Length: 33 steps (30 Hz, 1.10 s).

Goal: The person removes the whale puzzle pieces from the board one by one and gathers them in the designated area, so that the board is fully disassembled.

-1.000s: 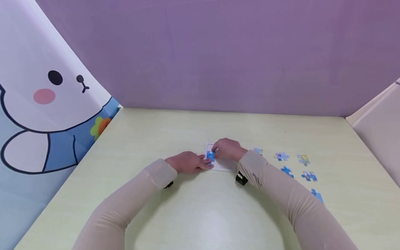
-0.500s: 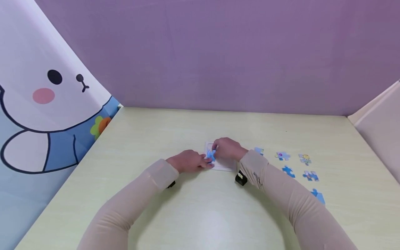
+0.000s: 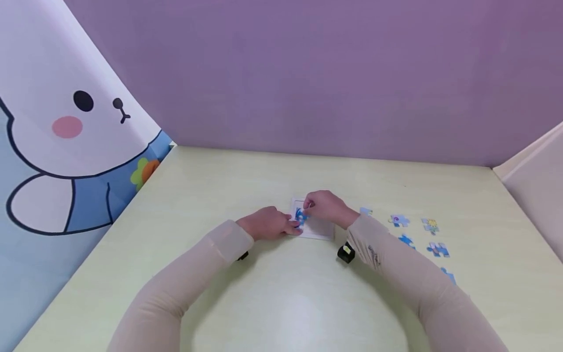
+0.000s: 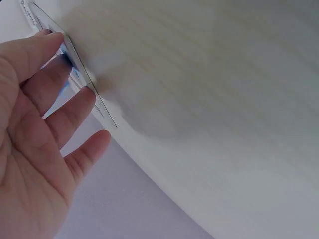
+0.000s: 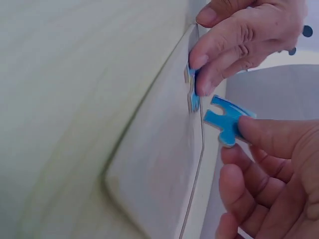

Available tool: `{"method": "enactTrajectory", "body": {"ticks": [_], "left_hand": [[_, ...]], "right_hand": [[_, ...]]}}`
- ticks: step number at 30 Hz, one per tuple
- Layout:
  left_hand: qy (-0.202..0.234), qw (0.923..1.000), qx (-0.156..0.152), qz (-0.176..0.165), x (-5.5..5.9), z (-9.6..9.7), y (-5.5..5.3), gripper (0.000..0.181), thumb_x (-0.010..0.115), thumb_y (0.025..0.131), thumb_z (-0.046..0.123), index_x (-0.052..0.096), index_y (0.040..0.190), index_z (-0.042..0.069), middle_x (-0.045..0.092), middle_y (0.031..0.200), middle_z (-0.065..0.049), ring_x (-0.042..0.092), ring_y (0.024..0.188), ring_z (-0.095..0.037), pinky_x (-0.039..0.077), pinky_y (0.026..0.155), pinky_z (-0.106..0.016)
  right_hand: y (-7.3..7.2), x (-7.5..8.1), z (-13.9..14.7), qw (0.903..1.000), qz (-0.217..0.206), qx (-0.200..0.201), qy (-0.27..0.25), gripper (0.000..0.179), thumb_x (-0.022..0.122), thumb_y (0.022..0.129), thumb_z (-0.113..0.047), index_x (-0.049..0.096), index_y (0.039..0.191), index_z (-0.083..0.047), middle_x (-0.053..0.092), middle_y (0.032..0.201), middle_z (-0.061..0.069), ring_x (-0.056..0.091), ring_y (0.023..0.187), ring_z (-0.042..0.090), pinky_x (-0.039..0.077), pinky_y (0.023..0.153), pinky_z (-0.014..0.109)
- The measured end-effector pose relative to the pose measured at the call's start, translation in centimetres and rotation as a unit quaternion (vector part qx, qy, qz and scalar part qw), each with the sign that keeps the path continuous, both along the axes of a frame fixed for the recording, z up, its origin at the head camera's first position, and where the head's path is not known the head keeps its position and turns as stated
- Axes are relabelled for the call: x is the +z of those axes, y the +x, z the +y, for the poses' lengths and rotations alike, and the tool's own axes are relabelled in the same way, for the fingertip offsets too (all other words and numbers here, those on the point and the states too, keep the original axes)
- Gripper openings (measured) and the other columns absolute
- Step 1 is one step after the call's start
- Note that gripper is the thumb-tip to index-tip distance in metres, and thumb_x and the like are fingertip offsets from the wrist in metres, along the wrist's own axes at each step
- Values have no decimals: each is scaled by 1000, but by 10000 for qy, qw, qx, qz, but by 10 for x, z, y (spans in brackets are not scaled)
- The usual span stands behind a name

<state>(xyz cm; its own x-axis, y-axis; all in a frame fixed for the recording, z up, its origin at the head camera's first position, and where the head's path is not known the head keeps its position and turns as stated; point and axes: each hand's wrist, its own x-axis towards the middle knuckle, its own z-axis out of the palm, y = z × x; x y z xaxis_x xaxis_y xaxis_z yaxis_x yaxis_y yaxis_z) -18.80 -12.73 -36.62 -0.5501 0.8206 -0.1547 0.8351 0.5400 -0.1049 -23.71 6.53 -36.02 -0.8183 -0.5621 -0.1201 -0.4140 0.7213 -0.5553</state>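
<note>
In the right wrist view, my right hand [image 5: 269,174] pinches a blue jigsaw piece [image 5: 224,122] between thumb and fingers, raised off a white puzzle tray [image 5: 154,164]. Another blue jigsaw piece [image 5: 193,92] lies at the tray's left end, under the fingertips of my left hand [image 5: 244,42]. The head view shows the tray [image 3: 318,230] flat on the table, the left hand [image 3: 267,223] reaching over its left edge and the right hand [image 3: 326,207] above its far side. In the left wrist view, the left fingers extend, slightly bent, over the tray's edge.
Several loose jigsaw pieces lie to the right of the tray, among them one with a sun [image 3: 430,225], one with a purple swirl [image 3: 399,220] and a blue one [image 3: 406,240]. A purple wall [image 3: 308,78] stands behind the pale table [image 3: 246,176].
The right hand has shifted slightly back and right, with its blue jigsaw piece lifted from beside the left fingers. The left hand stays at the tray's left edge. The head view has shifted slightly.
</note>
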Motion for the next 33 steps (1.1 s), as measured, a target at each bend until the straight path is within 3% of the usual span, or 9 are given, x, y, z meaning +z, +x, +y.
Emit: {"method": "enactTrajectory", "body": {"ticks": [2, 4, 9, 13, 16, 23, 29, 33], "left_hand": [[19, 10000, 14, -40, 1, 0, -1, 31, 57, 98, 18, 66, 125, 29, 70, 110, 1, 67, 98, -19, 41, 54, -23], [102, 9998, 62, -168, 2, 1, -2, 31, 57, 97, 17, 66, 125, 28, 67, 118, 1, 69, 91, -19, 42, 55, -25], [504, 9985, -109, -173, 1, 1, -3, 24, 60, 96, 15, 73, 114, 23, 69, 112, -2, 68, 76, -19, 43, 56, -24], [664, 9974, -139, -240, 1, 3, -3, 21, 61, 95, 15, 74, 111, 20, 68, 114, -3, 69, 93, -20, 52, 69, -27], [543, 9981, 9, -306, 2, 5, -5, 25, 63, 94, 20, 71, 118, 20, 65, 122, -3, 66, 102, -21, 52, 78, -32], [295, 9952, 708, -606, 4, 9, -16, 47, 66, 90, 42, 61, 131, 20, 53, 138, -4, 53, 122, -25, 43, 95, -44], [337, 9952, 635, -657, 1, 10, -30, 46, 68, 84, 49, 62, 119, 19, 55, 137, -5, 54, 117, -26, 46, 85, -40], [197, 9934, 780, -812, 2, 10, -34, 56, 69, 82, 51, 58, 127, 20, 50, 141, -6, 49, 122, -28, 44, 89, -43]], "right_hand": [[1, 1, 5, 9999, 64, -14, -87, 6, 68, 88, -11, 68, 90, -5, 69, 92, 6, 57, 78, 18, 47, 77, 35], [2, 1, 11, 9998, 104, -10, -161, 6, 68, 87, -10, 69, 90, -4, 69, 89, 5, 57, 77, 18, 47, 75, 34], [6, -2, 24, 9995, 119, -16, -280, 6, 68, 87, -10, 70, 88, -4, 68, 84, 3, 55, 74, 16, 46, 73, 32], [7, -5, 37, 9990, 41, -43, -442, 6, 67, 88, -9, 69, 88, -3, 67, 80, 2, 54, 73, 15, 46, 72, 31], [7, -7, 48, 9983, -30, -58, -571, 6, 66, 88, -8, 69, 88, -2, 65, 78, 1, 53, 72, 15, 45, 70, 30], [9, -9, 75, 9973, -107, -49, -726, 6, 65, 89, -8, 67, 87, -3, 62, 76, 0, 50, 70, 15, 43, 68, 30], [12, -9, 98, 9977, -184, 5, -656, 6, 65, 88, -8, 67, 87, -3, 64, 78, -1, 51, 72, 14, 44, 70, 32], [13, -5, 114, 9981, -373, -14, -481, 6, 65, 88, -9, 67, 87, -3, 61, 77, -1, 50, 71, 14, 44, 68, 31]]}}
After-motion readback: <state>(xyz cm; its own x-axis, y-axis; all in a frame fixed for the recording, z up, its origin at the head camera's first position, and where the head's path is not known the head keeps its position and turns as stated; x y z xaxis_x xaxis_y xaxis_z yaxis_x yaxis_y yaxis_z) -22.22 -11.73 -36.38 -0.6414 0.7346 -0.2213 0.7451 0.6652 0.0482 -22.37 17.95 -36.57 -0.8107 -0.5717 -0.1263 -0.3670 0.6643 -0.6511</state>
